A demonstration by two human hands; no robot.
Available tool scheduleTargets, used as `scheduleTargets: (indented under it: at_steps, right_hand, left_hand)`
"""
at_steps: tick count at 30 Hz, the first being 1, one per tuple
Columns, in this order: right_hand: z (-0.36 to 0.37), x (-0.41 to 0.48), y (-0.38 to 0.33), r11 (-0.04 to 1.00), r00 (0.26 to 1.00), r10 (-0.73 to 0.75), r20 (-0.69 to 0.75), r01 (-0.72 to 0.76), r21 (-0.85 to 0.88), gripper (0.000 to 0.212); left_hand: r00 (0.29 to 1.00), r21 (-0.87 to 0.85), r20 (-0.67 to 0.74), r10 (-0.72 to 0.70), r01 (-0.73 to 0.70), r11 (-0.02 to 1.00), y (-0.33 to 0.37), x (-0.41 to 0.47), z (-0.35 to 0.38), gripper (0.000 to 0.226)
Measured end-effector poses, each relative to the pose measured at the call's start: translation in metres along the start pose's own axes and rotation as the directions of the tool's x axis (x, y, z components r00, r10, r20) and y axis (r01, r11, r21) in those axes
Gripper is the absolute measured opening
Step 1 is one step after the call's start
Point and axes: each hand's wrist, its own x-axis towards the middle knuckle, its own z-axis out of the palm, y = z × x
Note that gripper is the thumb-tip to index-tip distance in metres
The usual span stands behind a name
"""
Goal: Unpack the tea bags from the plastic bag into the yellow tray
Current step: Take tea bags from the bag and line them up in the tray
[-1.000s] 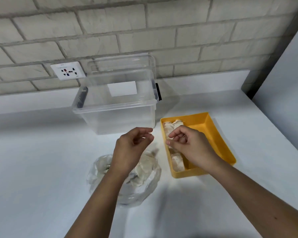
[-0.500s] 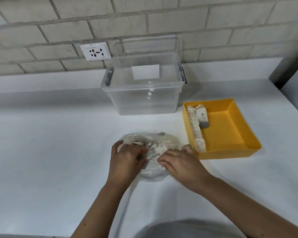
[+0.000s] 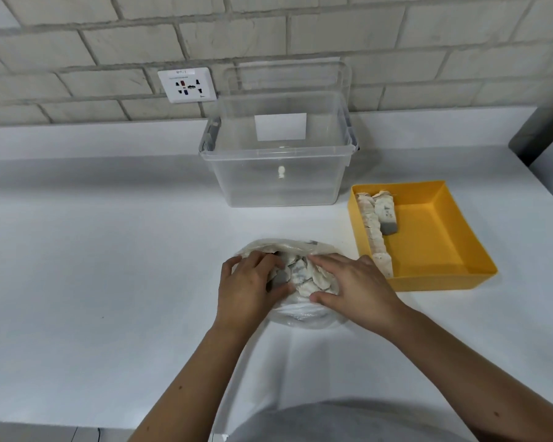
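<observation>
A clear plastic bag (image 3: 300,315) lies on the white counter in front of me, its mouth open upward and several tea bags (image 3: 300,274) showing inside. My left hand (image 3: 246,287) grips the bag's left rim, fingers curled into the opening. My right hand (image 3: 355,288) reaches in from the right, its fingers and thumb closed round a clump of tea bags. The yellow tray (image 3: 434,240) stands just right of the bag. A row of tea bags (image 3: 372,232) lines the tray's left wall, with one more beside it at the far end.
A clear storage box (image 3: 278,173) with its lid propped behind it stands at the back, against the brick wall. A wall socket (image 3: 187,85) sits to its left. The white counter (image 3: 109,266) stretches wide to the left and toward me.
A second ago my right hand was over the tray and my left hand was raised above the bag. Both hands have since dropped to the bag and dug into its opening.
</observation>
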Motion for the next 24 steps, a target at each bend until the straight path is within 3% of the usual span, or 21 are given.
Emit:
scheduleTargets:
  at_steps: [7,10,12,14,16,19,21,24]
  right_hand:
    - [-0.002,-0.002,-0.001,0.995,0.998,0.037,-0.052,-0.032,0.091,0.048]
    - [-0.002,-0.003,-0.001,0.993,0.986,0.046,-0.159,-0.027,0.119,0.036]
    - [-0.002,-0.004,-0.002,0.982,0.970,0.062,-0.237,-0.017,0.187,0.027]
    - [-0.002,-0.005,-0.004,0.943,0.953,0.090,-0.291,0.012,0.332,0.022]
    - [-0.007,-0.005,-0.012,0.847,0.955,0.135,-0.265,0.028,0.530,0.027]
    - [-0.011,-0.004,-0.023,0.693,0.981,0.164,-0.103,-0.040,0.720,0.037]
    - [-0.009,-0.003,-0.026,0.644,0.982,0.174,-0.069,-0.060,0.763,0.028]
    - [-0.008,-0.002,-0.025,0.569,0.977,0.204,-0.064,-0.065,0.820,0.013]
  left_hand:
    - [0.992,-0.008,-0.119,-0.043,0.042,0.999,0.005,0.002,0.009,0.011]
    - [0.993,-0.257,-0.056,-0.099,0.082,0.963,0.008,-0.003,-0.011,0.012]
    - [0.963,-0.522,0.057,-0.265,0.255,0.814,0.018,-0.006,-0.031,0.011]
    - [0.895,-0.729,0.197,-0.401,0.407,0.550,0.029,-0.008,-0.045,0.010]
    - [0.844,-0.834,0.305,-0.441,0.461,0.305,0.036,-0.008,-0.052,0.013]
    - [0.817,-0.886,0.434,-0.378,0.463,-0.018,0.048,-0.006,-0.058,0.019]
    - [0.809,-0.878,0.478,-0.344,0.456,-0.148,0.054,-0.005,-0.059,0.018]
    - [0.807,-0.867,0.496,-0.321,0.441,-0.232,0.055,-0.005,-0.056,0.018]
